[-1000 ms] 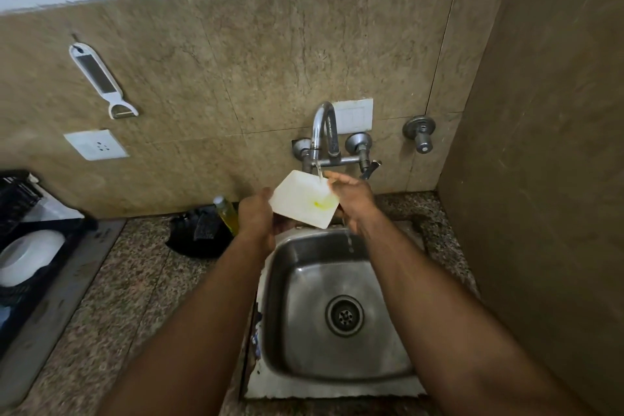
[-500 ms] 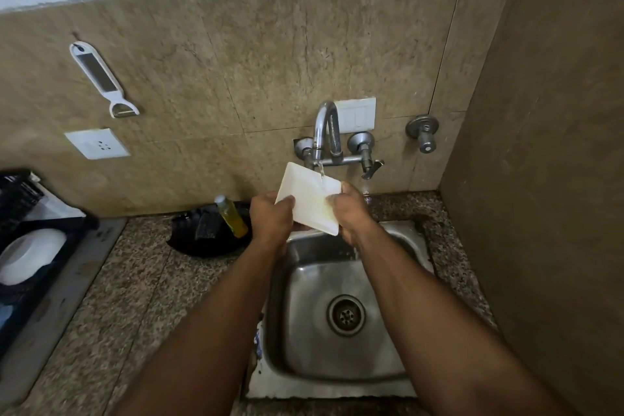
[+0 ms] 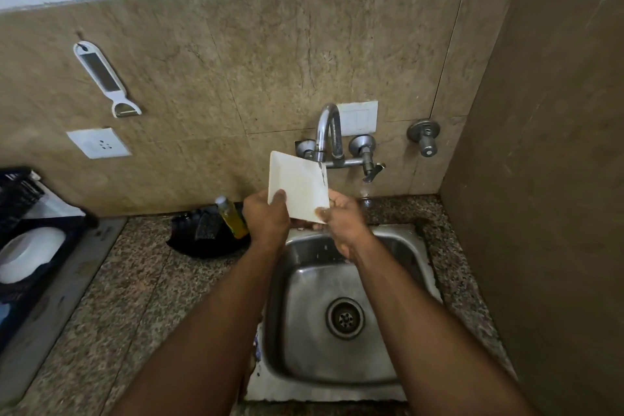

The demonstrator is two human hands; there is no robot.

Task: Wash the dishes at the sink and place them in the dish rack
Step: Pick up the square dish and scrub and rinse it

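I have tipped the plate [image 3: 299, 187] up steeper than a moment ago, so it now stands nearly on edge under the tap [image 3: 327, 132]. My left hand [image 3: 266, 218] grips its lower left corner, thumb on the face; my right hand [image 3: 342, 219] clasps the lower right edge. Both hold it above the sink [image 3: 415, 246] (water runs down its right side). The rack [image 3: 50, 223] sits far left with a white bowl [image 3: 28, 253] in it.

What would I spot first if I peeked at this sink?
Probably the white plate, held up by both hands under the tap, above the steel sink. Then the white peeler hanging on the wall at left, and the yellow bottle beside the sink.
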